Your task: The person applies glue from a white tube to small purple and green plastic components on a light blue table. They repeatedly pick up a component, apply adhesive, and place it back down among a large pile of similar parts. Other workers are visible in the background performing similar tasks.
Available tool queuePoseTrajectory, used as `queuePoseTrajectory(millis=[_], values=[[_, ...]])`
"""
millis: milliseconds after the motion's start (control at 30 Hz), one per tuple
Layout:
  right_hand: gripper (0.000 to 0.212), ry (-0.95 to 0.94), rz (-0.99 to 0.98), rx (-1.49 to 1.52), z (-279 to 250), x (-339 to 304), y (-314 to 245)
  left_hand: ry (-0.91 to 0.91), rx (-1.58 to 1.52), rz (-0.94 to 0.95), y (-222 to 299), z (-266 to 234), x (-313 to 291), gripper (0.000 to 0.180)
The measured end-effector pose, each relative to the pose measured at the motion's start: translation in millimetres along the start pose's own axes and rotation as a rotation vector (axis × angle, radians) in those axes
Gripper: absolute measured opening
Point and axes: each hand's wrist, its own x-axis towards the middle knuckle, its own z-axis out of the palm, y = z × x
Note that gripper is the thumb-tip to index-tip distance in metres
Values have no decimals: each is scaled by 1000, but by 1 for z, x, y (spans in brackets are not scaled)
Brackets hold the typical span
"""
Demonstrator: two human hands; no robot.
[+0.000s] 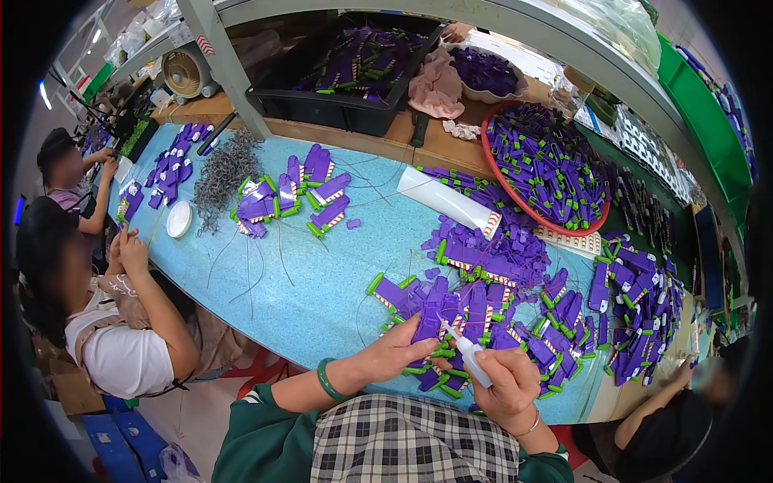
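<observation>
In my left hand (394, 352) is a purple plastic part (431, 320), pinched between thumb and fingers at the near side of the table. My right hand (510, 386) is closed round a small white squeeze bottle (473, 362). Its thin nozzle points up and left, with the tip at or very near the purple part; whether they touch I cannot tell. Just beyond and beside my hands lie many purple pieces with green ends and red-and-white striped strips (477, 310), with thin dark wires among them. Smaller loose purple pieces (515, 249) are heaped behind these.
A red round basket (486, 149) full of purple-green parts stands at the back right. Behind the blue table (322, 274), a black bin (322, 114) holds more parts. Metal rings or springs (229, 173) lie near a white lid (179, 219). Co-workers sit left (133, 346) and right (664, 423).
</observation>
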Motion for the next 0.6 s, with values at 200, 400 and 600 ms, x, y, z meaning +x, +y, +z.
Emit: queuePoseTrajectory(millis=[200,400,600], values=[[41,65,-40,10,-1,0,-3,139,170,90,-7,5,4,41],[40,25,-61,23,-2,2,-5,156,315,145,-12,7,6,43],[41,1,-59,23,-2,3,-5,188,415,115,-10,8,6,44]])
